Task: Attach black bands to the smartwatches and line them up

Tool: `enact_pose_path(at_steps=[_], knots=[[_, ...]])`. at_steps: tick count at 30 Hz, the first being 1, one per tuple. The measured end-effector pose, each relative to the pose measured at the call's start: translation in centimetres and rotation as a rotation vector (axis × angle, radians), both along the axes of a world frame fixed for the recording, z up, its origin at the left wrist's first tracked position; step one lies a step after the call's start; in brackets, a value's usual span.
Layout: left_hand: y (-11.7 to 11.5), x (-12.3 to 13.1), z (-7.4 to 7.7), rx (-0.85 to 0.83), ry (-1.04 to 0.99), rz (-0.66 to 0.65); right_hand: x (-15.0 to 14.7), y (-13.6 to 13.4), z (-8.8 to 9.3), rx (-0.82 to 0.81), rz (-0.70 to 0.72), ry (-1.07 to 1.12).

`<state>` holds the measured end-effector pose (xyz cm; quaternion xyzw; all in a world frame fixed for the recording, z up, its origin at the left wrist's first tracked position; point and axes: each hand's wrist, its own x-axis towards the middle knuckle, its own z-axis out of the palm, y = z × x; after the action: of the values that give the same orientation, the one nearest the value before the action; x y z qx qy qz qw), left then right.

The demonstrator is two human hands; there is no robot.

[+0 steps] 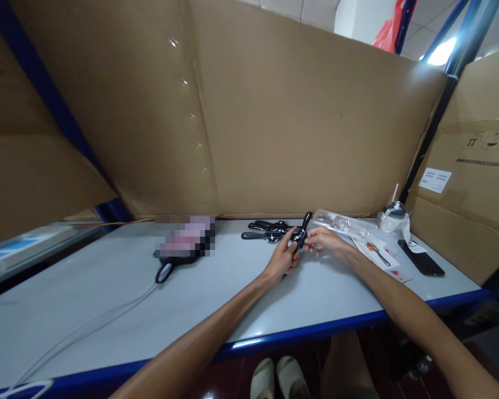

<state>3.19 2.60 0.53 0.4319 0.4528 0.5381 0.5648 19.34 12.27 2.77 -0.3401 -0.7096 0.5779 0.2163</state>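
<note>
A black two-handled tool, by its shape a spokeshave (pixel 306 223), is raised a little above the table and tilted, one handle pointing up. My left hand (pixel 283 259) is closed around its lower part, thumb along the body. From the right, my right hand (pixel 322 239) has its fingertips pinched at the side of the tool's middle; the exact contact is too small to make out. Just behind and left of my left hand lie several similar black spokeshaves (pixel 255 235), with shiny patches at their middles.
Clear plastic packaging (pixel 336 221) and printed cards (pixel 376 252) lie right of my hands. Farther right are a black phone (pixel 422 259) and a cup with a straw (pixel 393 219). A blurred-out device (pixel 187 241) with a white cable stands left. Cardboard (pixel 274 122) walls the back.
</note>
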Motion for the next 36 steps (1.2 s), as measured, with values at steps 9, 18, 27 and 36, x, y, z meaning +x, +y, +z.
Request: enact_pose_path(at_steps=[9,18,27,36], knots=[[0.1,0.0,0.0,-0.002,0.02,0.009,0.0,-0.2,0.2,-0.005,0.0,0.012],[0.2,0.2,-0.5,0.002,-0.001,0.037,-0.1,-0.4,0.5,0.01,-0.006,-0.011],[0.2,0.4,-0.6,0.019,0.066,0.046,-0.1,-0.3,0.3,0.014,0.011,-0.03],[0.7,0.4,-1.2,0.047,0.17,0.102,0.2,-0.9,1.4,0.961,-0.269,-0.161]])
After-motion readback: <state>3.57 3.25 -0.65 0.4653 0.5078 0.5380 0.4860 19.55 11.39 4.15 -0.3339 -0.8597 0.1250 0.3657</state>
